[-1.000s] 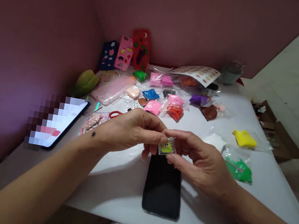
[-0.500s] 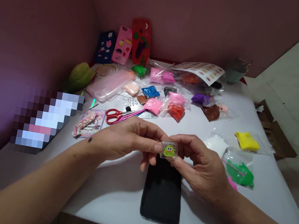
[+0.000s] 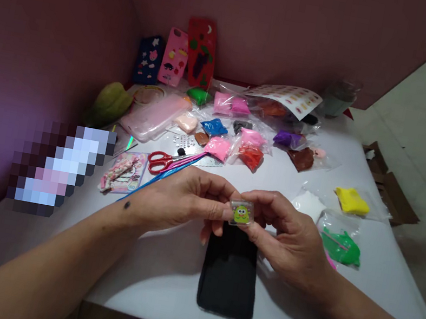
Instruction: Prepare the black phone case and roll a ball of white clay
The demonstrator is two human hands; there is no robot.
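The box (image 3: 242, 213) was between the two hands, just above the far end of the black slab (image 3: 229, 278); whether it touched the slab could not be told. The slab lay on the surface (image 3: 159, 276) with its long axis running near to far, its near end well clear of the fingers. The left hand (image 3: 193, 197) had its thumb and fingers pinched on the box's left side, and the right hand (image 3: 286, 233) gripped the right side, so neither was clearly nearer.

The box was small, squarish and see-through, with hard-looking edges and a yellow-green, big-eyed figure showing inside. The slab was a flat, dark rectangle with rounded corners and a smooth, dull face. Under everything the surface was white and mostly smooth.

To the left, the scissors (image 3: 158, 162) had glossy red loops. Farther off, the blue clay (image 3: 214, 127) and others sat as soft, pillowy lumps in crinkled clear plastic. On the right, the yellow clay (image 3: 352, 200) was a plump block, and the green clay (image 3: 340, 246) was flatter, in a shiny bag. At far left, the red case (image 3: 201, 53) leaned upright, dotted with raised shapes.
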